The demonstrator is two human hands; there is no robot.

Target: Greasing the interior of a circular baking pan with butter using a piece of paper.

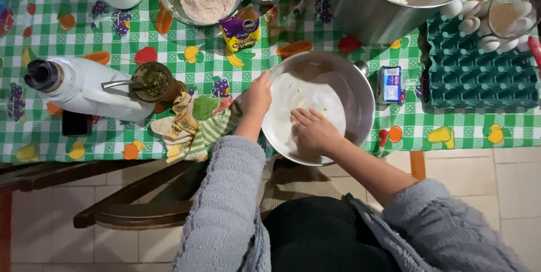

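Head view, left to right: white thermos (84,89) lay on checked tablecloth (338,137) — left hand (256,97) gripped rim of round metal pan (321,108) at table edge; right hand (313,131) inside, fingers spread flat on white-coated bottom — green egg tray (479,75) beyond.

Round metal bowl (360,89) holding white flour with pale yellow bits, upright at the worktop's (451,131) near edge, slightly overhanging it, about midway along.
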